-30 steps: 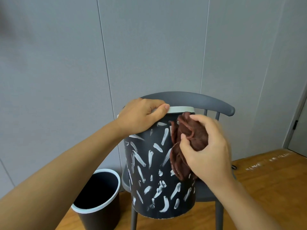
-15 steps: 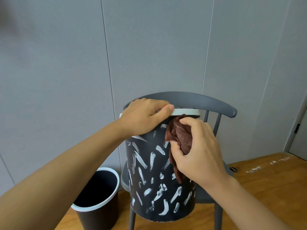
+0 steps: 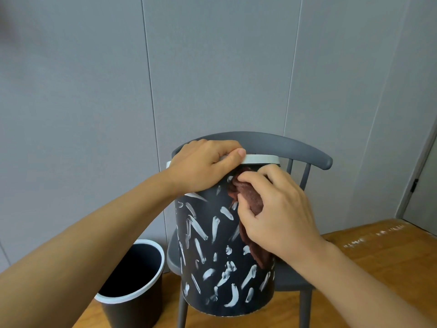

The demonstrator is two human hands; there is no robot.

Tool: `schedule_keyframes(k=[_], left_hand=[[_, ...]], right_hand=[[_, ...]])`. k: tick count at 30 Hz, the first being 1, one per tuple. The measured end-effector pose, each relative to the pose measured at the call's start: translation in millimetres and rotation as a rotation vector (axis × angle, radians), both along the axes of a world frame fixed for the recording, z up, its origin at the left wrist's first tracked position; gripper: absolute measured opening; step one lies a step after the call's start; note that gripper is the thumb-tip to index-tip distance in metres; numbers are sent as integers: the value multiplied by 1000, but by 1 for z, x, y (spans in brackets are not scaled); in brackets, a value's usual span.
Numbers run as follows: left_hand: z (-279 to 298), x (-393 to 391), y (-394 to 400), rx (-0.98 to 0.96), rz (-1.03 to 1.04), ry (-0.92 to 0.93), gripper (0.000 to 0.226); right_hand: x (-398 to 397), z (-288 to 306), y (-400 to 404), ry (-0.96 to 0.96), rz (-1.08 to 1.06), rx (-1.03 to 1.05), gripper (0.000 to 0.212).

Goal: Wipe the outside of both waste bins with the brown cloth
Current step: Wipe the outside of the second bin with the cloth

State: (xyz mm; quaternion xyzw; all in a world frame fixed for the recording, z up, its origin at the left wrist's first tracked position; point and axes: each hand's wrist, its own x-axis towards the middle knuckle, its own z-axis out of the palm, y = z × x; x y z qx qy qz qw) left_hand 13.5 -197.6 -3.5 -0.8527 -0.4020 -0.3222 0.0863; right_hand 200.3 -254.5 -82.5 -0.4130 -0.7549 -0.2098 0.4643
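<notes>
A black waste bin (image 3: pixel 212 256) with white brush marks and a white rim stands on a grey chair. My left hand (image 3: pixel 203 166) grips its rim at the top left, thumb along the white band. My right hand (image 3: pixel 274 214) holds the bunched brown cloth (image 3: pixel 248 200) against the bin's upper right side, just under the rim; a tail of the cloth hangs down behind my palm. A second, plain black waste bin (image 3: pixel 132 287) with a white rim stands open on the floor at the lower left.
The grey chair (image 3: pixel 295 147) has its back against a grey panelled wall (image 3: pixel 94 91). The floor (image 3: pixel 378 252) is wood with white scuff marks at right. A door edge (image 3: pixel 423 185) shows at the far right.
My right hand has carried the cloth upward along the bin's side, from mid-height to just beneath the rim. My left hand has kept its grip on the rim.
</notes>
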Motion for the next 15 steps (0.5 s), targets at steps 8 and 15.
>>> schedule_keyframes(k=[8,15], left_hand=[[-1,-5,2,-21,-5,-4,38],[0,-4,0,-18,-16,5,41]], right_hand=[[18,-13,-8,-286,96,-75,41],[15,14,10,-145,32,56,38]])
